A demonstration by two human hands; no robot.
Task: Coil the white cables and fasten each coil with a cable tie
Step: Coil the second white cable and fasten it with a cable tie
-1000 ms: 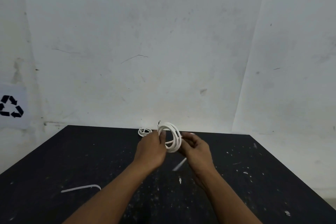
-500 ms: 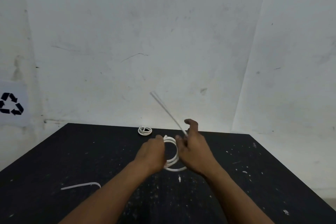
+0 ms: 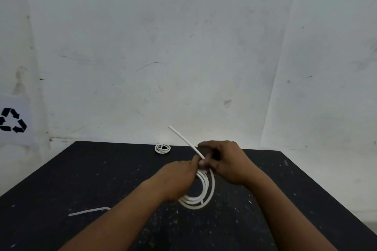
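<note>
A coil of white cable point(image 3: 201, 193) is held near the middle of the black tabletop point(image 3: 81, 179), its left part hidden behind the left hand point(image 3: 175, 179). The left hand is closed on the coil's upper edge. A cable tie point(image 3: 186, 142) is pinched by the right hand point(image 3: 225, 162) at the top of the coil, its free tail slanting up and left; the joint is covered by fingers. A tied coil point(image 3: 162, 148) lies at the far edge. A spare tie point(image 3: 88, 211) lies toward the near left, one end cut off by the left forearm.

The left hand point(image 3: 176, 179) hides part of the white coil point(image 3: 201, 193); both forearms run off frame.
</note>
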